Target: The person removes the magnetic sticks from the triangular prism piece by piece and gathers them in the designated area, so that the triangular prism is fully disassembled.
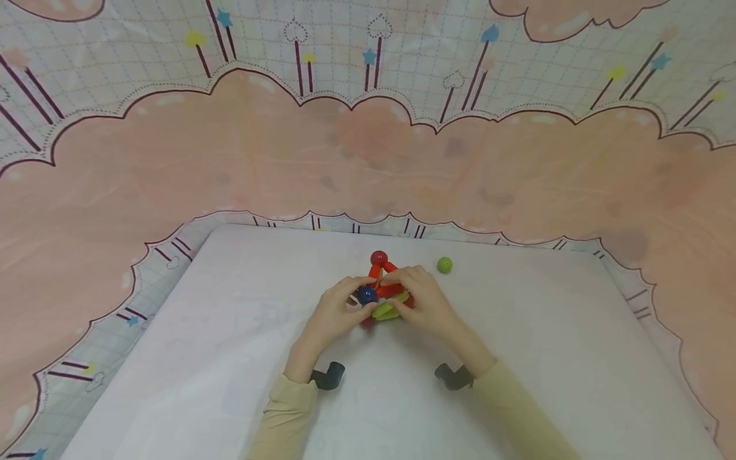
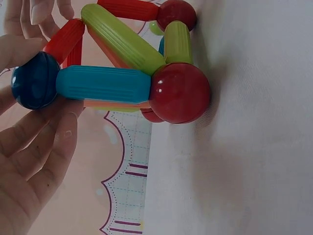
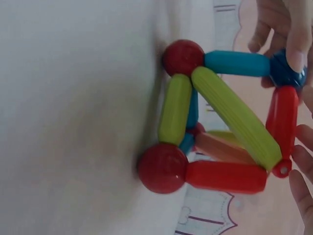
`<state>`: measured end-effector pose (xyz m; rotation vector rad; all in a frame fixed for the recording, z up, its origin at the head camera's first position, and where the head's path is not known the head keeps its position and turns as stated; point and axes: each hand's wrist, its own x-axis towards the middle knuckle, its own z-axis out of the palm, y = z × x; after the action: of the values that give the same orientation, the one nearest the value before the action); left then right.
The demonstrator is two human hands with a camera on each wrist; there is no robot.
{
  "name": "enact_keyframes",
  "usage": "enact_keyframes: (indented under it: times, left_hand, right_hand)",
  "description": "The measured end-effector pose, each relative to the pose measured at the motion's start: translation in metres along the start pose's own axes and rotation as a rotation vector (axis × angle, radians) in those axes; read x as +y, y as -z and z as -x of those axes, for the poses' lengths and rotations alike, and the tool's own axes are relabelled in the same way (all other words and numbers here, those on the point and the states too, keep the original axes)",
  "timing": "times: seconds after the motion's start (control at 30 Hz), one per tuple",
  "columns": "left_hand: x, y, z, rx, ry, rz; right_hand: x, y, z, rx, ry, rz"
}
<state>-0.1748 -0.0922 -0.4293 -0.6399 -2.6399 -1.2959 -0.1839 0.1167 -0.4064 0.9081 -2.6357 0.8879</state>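
Observation:
A model of coloured rods and balls stands on the white table. My left hand [image 1: 332,313] grips a blue ball [image 2: 35,80] at its upper corner, with thumb and fingers on opposite sides. From that ball a blue rod [image 2: 103,83] runs down to a red ball [image 2: 180,93], and a red rod [image 3: 282,116] runs across. My right hand [image 1: 424,299] hovers around the upper corner on the other side, fingers apart, fingertips close to the ends of the red rod and a slanting yellow-green rod [image 3: 235,117]. Whether they touch is unclear.
A loose green ball [image 1: 444,265] lies on the table [image 1: 230,345], behind and right of the model. A patterned cloth [image 1: 368,160] hangs behind the table. Dark curved camera mounts [image 1: 454,377] stick out at both wrists.

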Motion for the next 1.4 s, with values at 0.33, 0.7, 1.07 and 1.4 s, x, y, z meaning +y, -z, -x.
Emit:
enact_keyframes:
  times: [0.33, 0.7, 1.07, 1.4]
  left_hand:
    - [-0.001, 0.000, 0.000, 0.002, -0.011, 0.007]
    - [0.000, 0.001, 0.001, -0.018, 0.052, 0.020]
    - [-0.001, 0.003, 0.000, -0.034, 0.040, 0.043]
    - [0.000, 0.002, 0.000, -0.022, 0.015, 0.053]
  right_hand:
    - [-0.004, -0.019, -0.002, 0.032, 0.012, 0.073]
    - [-0.003, -0.030, -0.002, 0.113, 0.003, 0.093]
    - [-0.002, -0.032, -0.001, 0.159, 0.025, 0.085]
    - [0.000, -0.034, 0.001, 0.227, 0.097, 0.101]
